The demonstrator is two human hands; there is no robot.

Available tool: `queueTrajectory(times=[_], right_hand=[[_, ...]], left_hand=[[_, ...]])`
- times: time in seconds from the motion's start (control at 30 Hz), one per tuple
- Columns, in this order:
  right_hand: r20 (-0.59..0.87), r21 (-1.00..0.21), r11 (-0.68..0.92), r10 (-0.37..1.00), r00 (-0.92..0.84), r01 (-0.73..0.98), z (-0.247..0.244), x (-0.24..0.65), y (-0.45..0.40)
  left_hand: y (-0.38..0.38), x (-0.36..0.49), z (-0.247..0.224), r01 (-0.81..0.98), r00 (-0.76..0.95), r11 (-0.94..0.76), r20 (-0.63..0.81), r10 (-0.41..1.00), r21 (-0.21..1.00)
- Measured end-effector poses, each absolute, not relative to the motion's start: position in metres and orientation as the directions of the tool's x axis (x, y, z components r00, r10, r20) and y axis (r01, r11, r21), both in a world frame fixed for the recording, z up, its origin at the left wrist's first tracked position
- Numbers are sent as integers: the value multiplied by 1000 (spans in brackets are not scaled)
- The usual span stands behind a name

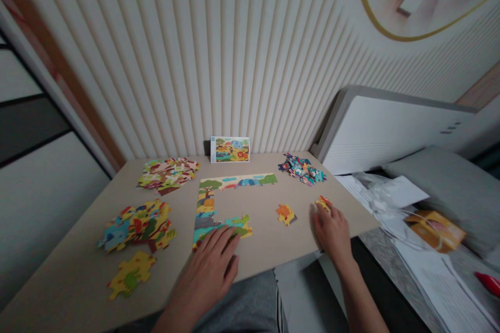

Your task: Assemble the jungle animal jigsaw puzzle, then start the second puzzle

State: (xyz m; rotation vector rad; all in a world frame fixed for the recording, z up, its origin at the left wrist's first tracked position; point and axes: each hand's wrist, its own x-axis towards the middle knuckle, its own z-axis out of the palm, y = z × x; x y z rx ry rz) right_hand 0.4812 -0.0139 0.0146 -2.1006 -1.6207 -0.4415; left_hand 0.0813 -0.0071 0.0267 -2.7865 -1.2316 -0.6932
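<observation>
My left hand point(214, 257) lies palm down with its fingers stretched out over the lower edge of a partly joined jigsaw puzzle point(203, 221). The joined pieces form a top strip, a left side and a bottom strip, with bare table inside. Part of the bottom strip is hidden under my fingers. At the right of the table, my right hand point(331, 226) has its bent fingers on an orange and yellow puzzle piece point(324, 202), partly covered by them. Another loose orange and yellow puzzle piece point(286, 214) lies between the joined part and my right hand.
A picture card point(230, 150) stands against the ribbed wall. Piles of puzzle pieces lie at the back left point(167, 173), the left point(140, 226) and the back right point(302, 168). A yellow and green clump point(132, 274) lies front left. Papers and an orange box point(434, 230) are beyond the table's right edge.
</observation>
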Motion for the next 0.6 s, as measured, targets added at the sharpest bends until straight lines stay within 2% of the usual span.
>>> queueTrajectory(times=[0.07,0.13,0.37,0.5,0.6], right_hand=[[480,-136,-315,809,340,939,9,499,-15],[441,-129,-326,827,349,937,5,507,-18],[430,-184,-106,886,176,977,-2,493,-23],[421,-291,-12,897,139,957,-3,498,-16],[384,-357,-1,912,148,934,1,504,-13]], left_hand=[[-9,81,28,701,594,-695,409,692,159],[-10,82,28,696,601,-701,407,688,157],[-10,81,28,695,599,-703,418,684,154],[-11,81,28,696,603,-701,401,689,157],[-11,80,28,695,603,-699,395,693,166]])
